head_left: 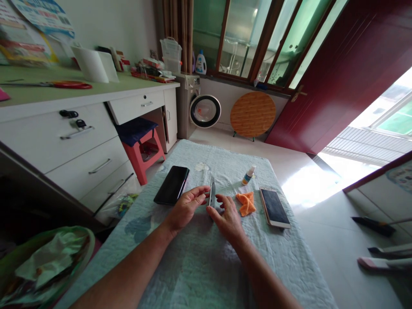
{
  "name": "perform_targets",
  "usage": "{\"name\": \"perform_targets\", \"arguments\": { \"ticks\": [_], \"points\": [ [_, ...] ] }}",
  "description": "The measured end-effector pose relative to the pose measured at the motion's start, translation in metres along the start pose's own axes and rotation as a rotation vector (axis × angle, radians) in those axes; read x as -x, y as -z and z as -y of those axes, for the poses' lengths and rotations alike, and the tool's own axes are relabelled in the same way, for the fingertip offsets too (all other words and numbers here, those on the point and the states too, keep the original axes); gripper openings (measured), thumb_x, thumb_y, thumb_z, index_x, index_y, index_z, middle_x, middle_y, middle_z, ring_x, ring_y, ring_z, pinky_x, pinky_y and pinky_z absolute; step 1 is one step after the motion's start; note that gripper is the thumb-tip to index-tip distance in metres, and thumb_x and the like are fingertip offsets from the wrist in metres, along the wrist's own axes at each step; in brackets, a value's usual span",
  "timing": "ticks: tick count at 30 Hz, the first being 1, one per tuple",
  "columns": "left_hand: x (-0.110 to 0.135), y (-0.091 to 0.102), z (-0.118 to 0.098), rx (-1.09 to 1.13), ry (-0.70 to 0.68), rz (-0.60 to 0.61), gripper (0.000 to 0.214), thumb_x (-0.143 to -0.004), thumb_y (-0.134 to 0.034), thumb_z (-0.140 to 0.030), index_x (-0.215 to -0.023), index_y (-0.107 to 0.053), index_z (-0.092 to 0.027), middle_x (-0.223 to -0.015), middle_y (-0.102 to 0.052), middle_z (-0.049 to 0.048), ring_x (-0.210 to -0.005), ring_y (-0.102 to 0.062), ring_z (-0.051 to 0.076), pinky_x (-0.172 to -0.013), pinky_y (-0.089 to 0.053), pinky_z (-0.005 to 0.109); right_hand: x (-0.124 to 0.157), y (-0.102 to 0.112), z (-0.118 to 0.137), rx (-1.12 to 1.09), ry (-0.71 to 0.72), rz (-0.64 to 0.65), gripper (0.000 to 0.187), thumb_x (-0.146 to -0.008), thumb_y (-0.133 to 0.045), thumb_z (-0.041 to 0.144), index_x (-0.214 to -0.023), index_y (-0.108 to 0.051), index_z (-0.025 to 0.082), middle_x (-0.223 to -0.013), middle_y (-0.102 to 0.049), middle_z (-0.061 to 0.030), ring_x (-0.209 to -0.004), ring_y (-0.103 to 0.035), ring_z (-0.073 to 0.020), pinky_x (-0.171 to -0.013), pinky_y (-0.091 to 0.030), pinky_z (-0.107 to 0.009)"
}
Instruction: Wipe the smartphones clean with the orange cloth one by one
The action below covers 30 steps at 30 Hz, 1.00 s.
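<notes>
A thin smartphone (211, 194) stands on its edge between my hands, seen almost side-on, just above or on the cloth. My left hand (188, 208) holds it from the left with thumb and fingertips. From the right, my right hand (229, 218) has its thumb at the near end and bent fingers by the other face. A black tablet-like phone (172, 184) lies left of my hands. To the right are a crumpled orange cloth (246, 203), a small spray bottle (249, 175) standing upright, and a white-framed smartphone (274, 207) lying screen up.
A pale blue quilted cloth (225, 266) covers the table. On the left stand a white drawer desk (86, 150), a red stool (144, 154) and a waste bin (92, 240). Beyond are a washing machine (186, 103) with its door open and a round wooden tabletop (253, 113).
</notes>
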<state>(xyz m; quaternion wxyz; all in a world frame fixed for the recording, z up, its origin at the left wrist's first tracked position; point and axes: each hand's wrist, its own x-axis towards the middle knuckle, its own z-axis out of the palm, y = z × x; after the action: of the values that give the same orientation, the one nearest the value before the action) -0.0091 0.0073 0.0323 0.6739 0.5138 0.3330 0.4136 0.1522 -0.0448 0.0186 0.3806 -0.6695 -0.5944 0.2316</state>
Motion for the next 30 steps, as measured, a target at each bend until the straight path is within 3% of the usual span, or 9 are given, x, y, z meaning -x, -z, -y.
{"name": "perform_targets", "arguments": {
  "ticks": [8,11,14,21,30],
  "points": [
    [-0.001,0.002,-0.002,0.006,0.020,-0.073,0.049,-0.079,-0.068,-0.049,-0.114,-0.065,-0.016,-0.119,-0.066,0.0114,-0.113,-0.060,0.030,-0.091,-0.049,0.039,-0.002,0.003,-0.001,-0.072,-0.067,0.047,0.036,-0.089,-0.047,0.040,-0.112,-0.065,0.019,-0.105,-0.069,-0.0068,-0.090,-0.063,-0.0205,-0.083,-0.046,-0.033],
    [-0.001,0.000,-0.005,-0.006,0.039,-0.095,0.049,-0.077,-0.069,-0.049,-0.112,-0.066,-0.015,-0.113,-0.069,0.0102,-0.110,-0.061,0.029,-0.090,-0.050,0.038,-0.005,0.005,-0.005,-0.132,-0.097,0.054,0.033,-0.085,-0.047,0.031,-0.109,-0.066,0.019,-0.101,-0.071,-0.0058,-0.089,-0.064,-0.0200,-0.081,-0.047,-0.031],
    [0.000,-0.001,-0.005,-0.004,0.059,-0.103,0.048,-0.077,-0.069,-0.048,-0.112,-0.066,-0.015,-0.107,-0.071,0.0092,-0.104,-0.064,0.027,-0.088,-0.051,0.037,-0.008,0.005,-0.010,-0.251,-0.168,0.075,0.035,-0.078,-0.049,0.026,-0.108,-0.065,0.018,-0.098,-0.071,-0.0056,-0.075,-0.065,-0.0175,-0.068,-0.049,-0.029],
    [-0.001,-0.001,0.000,0.051,0.103,-0.073,0.045,-0.080,-0.068,-0.046,-0.112,-0.064,-0.015,-0.108,-0.071,0.0087,-0.104,-0.063,0.026,-0.088,-0.050,0.036,-0.011,0.002,-0.018,-0.352,-0.213,-0.002,0.033,-0.075,-0.053,0.030,-0.102,-0.066,0.019,-0.093,-0.072,-0.0065,-0.072,-0.064,-0.0186,-0.055,-0.049,-0.026],
    [0.000,-0.002,0.002,0.110,0.214,0.010,0.040,-0.081,-0.068,-0.042,-0.112,-0.062,-0.017,-0.110,-0.069,0.0099,-0.106,-0.063,0.023,-0.090,-0.046,0.033,-0.015,0.012,-0.024,-0.287,-0.212,-0.052,0.032,-0.074,-0.052,0.028,-0.101,-0.066,0.019,-0.082,-0.070,-0.0048,-0.069,-0.064,-0.0181,-0.057,-0.048,-0.026]
  ]
}}
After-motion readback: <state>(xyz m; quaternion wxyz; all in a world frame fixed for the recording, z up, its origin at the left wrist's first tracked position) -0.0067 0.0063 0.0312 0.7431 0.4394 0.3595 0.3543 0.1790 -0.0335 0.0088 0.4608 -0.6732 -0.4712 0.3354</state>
